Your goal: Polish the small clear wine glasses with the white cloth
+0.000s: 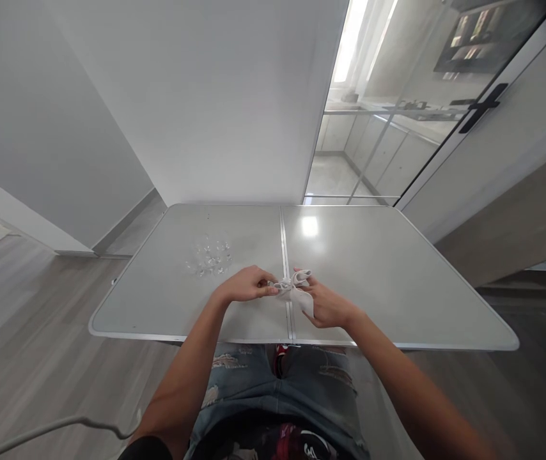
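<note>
My left hand (pixel 250 284) is closed in a pinch, thumb and fingertips at the left end of a bunched white cloth (pixel 304 299). Something small and clear seems to show at those fingertips, but I cannot make out what it is. From the other side, my right hand (pixel 325 305) grips the cloth, which folds up over its fingers and hangs down in front of them. Both hands are just above the table's middle seam. To the left, beyond my left hand, stands a cluster of several small clear glasses (pixel 211 257).
The pale folding table (pixel 373 275) has a metal rim and a central seam (pixel 283 246). A white wall (pixel 206 115) rises behind it. At the right is a glass-panelled door with a black handle (pixel 484 107). A grey cable (pixel 71 421) crosses at lower left.
</note>
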`<state>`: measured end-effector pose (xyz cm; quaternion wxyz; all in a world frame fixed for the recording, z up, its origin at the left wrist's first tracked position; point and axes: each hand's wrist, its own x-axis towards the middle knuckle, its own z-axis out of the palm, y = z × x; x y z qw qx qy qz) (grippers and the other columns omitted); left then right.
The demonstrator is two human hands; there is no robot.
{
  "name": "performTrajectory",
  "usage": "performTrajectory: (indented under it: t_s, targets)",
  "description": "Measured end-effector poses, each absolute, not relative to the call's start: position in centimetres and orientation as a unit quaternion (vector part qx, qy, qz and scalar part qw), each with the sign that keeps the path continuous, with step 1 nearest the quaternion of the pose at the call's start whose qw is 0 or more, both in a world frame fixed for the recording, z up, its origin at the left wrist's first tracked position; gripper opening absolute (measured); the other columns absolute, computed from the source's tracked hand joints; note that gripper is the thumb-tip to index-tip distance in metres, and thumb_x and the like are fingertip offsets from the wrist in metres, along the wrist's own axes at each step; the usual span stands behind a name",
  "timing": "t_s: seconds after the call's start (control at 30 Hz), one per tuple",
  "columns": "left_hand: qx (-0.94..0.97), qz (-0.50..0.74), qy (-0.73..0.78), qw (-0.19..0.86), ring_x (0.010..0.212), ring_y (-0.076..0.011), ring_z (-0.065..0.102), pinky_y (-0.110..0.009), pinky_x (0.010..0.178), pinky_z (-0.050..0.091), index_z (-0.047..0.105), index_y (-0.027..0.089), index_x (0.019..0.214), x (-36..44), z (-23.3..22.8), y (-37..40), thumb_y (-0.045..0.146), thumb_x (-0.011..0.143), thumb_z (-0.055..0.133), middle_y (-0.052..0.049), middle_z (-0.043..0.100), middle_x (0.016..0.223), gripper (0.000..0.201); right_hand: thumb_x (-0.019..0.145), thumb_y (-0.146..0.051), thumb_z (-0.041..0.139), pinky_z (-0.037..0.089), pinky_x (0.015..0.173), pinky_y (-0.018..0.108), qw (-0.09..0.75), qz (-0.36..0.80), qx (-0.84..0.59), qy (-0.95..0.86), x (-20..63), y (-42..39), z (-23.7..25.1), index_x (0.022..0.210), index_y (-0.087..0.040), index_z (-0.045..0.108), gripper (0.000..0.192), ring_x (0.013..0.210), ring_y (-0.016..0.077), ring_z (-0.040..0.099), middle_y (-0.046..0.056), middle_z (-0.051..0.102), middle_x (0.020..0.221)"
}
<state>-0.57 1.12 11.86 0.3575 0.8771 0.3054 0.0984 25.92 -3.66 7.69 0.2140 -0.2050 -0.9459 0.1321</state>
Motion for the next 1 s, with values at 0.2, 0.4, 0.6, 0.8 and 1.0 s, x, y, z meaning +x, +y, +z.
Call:
performTrajectory:
  t_s: [0.2,0.4,0.6,0.8,1.0]
  targets:
    - [0.893,0.175,0.363,0.203,0.068,-0.0145,0.060,-0.025,0.066,0.035,0.068,0.022,0.124,0.2,9.6,0.9,0.062,0.088,0.058,-0.001,0.068,0.073,0.055,0.083,-0.027,0.059,0.043,0.104,0.049,0.465,0.378,-0.388,-0.700,24.5,-4.9,4.5,0.115,-0.021,0.059,0.032,0.109,0.0280,0.058,0.008,0.066,0.107]
    - [0.891,0.269,0.363,-0.042,0.091,-0.0200,0.065,-0.036,0.091,0.036,0.058,0.027,0.136,1.8,6.9,0.1,0.043,0.093,0.062,-0.009,0.073,0.101,0.046,0.068,-0.020,0.065,0.050,0.084,0.036,0.587,0.608,-0.385,-0.370,21.9,-5.2,6.5,0.120,-0.028,0.059,0.052,0.092,0.0205,0.059,-0.002,0.064,0.096]
    - [0.870,0.314,0.377,-0.045,0.092,-0.0196,0.066,-0.037,0.092,0.035,0.060,0.028,0.134,2.1,7.0,-0.7,0.044,0.093,0.062,-0.009,0.074,0.102,0.045,0.073,-0.025,0.062,0.044,0.104,0.048,0.592,0.539,-0.429,-0.419,21.4,-5.8,6.0,0.146,-0.029,0.040,0.075,0.117,0.0274,0.056,0.003,0.062,0.122]
    - [0.870,0.260,0.370,0.198,0.068,-0.0133,0.061,-0.026,0.073,0.039,0.068,0.024,0.127,0.9,9.1,-1.2,0.060,0.083,0.066,-0.001,0.070,0.074,0.057,0.090,-0.026,0.050,0.026,0.120,0.054,0.417,0.240,-0.387,-0.786,24.5,-6.1,5.0,0.159,-0.019,0.005,0.083,0.145,0.0312,0.032,0.015,0.034,0.157]
    - [0.806,0.137,0.316,0.481,0.052,-0.0086,0.047,-0.021,0.055,0.034,0.076,0.012,0.101,0.0,11.0,-1.2,0.062,0.085,0.061,0.000,0.059,0.059,0.055,0.080,-0.015,0.051,0.023,0.115,0.072,0.204,0.051,-0.211,-0.955,26.1,-5.3,6.5,0.159,-0.014,-0.005,0.097,0.117,0.0326,0.057,0.016,0.062,0.124]
